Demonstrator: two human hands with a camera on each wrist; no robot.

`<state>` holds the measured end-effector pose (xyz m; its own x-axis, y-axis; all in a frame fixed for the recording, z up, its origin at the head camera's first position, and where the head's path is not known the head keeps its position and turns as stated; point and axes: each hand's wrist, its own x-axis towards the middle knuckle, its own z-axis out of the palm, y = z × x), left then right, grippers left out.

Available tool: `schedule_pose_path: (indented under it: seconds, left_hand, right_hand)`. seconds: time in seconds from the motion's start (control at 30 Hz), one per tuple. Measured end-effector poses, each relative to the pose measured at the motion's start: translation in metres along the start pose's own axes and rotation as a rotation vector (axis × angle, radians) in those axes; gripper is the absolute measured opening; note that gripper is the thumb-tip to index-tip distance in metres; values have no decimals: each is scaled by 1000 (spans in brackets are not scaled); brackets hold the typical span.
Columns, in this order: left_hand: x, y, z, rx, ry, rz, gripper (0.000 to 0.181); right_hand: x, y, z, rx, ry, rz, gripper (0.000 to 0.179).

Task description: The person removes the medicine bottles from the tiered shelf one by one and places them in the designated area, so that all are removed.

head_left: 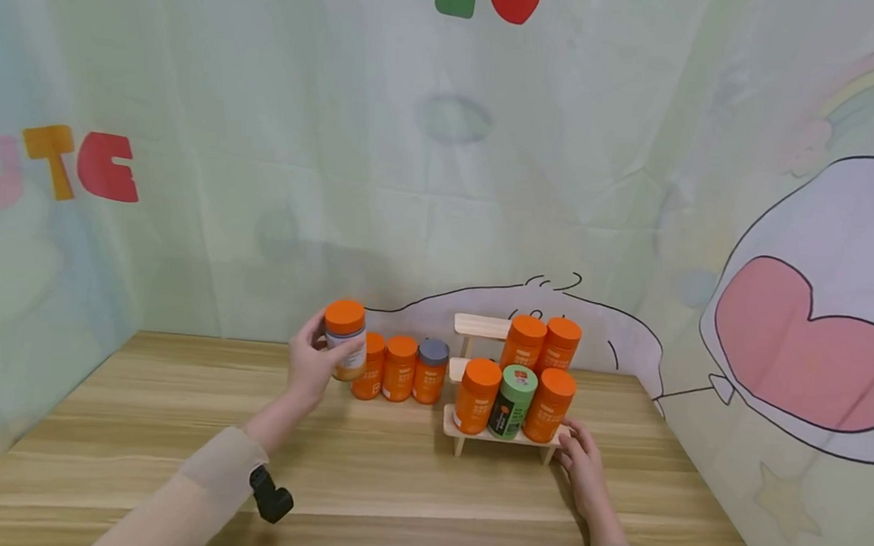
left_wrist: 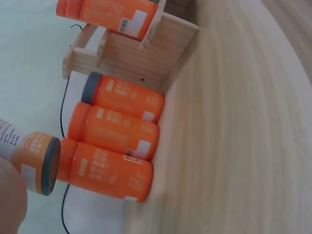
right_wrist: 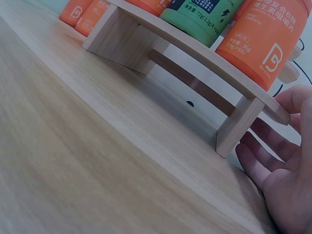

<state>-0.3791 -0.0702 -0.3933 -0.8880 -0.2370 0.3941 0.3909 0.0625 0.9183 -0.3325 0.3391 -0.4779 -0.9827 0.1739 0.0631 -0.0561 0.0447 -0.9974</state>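
Observation:
My left hand (head_left: 311,361) grips an orange-lidded bottle (head_left: 345,334) with a white and orange label, raised in front of the back cloth. Its dark base edge shows in the left wrist view, where only part of the hand (left_wrist: 9,195) appears. Just right of it, a row of orange bottles (head_left: 399,371) stands on the table, one with a dark grey lid (head_left: 434,352). My right hand (head_left: 581,466) holds the right end of a tiered wooden rack (head_left: 479,326), fingers above and below the lowest board's end in the right wrist view.
Two orange bottles (head_left: 526,339) stand higher on the rack. On its lowest board, a green bottle (head_left: 512,401) sits between two orange bottles (head_left: 477,396). The wood-grain table (head_left: 364,486) meets a printed cloth (head_left: 263,170) behind.

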Motion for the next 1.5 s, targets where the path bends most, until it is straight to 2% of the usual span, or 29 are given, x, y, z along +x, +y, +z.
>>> schedule_pose_path:
  seconds: [0.33,0.5,0.63,0.8,1.2,1.5]
  left_hand:
    - [2,-30,-12,70,41,-61,65]
    - [3,-39,-13,77,50,-90,68]
    - [5,-45,-14,82,15,-128,70]
    - [8,-53,-14,87,-7,-165,73]
    - [8,-65,-18,91,-23,-226,73]
    - [10,-67,-18,101,-48,-232,74]
  right_hand:
    - [2,2,0,36,20,-13,29]
    - [3,1,1,25,20,-10,33]
    - [3,0,0,14,16,-7,38]
    - [4,-1,0,19,20,-4,36]
    - [3,1,2,9,19,17,37]
    - [3,1,1,10,20,15,38]
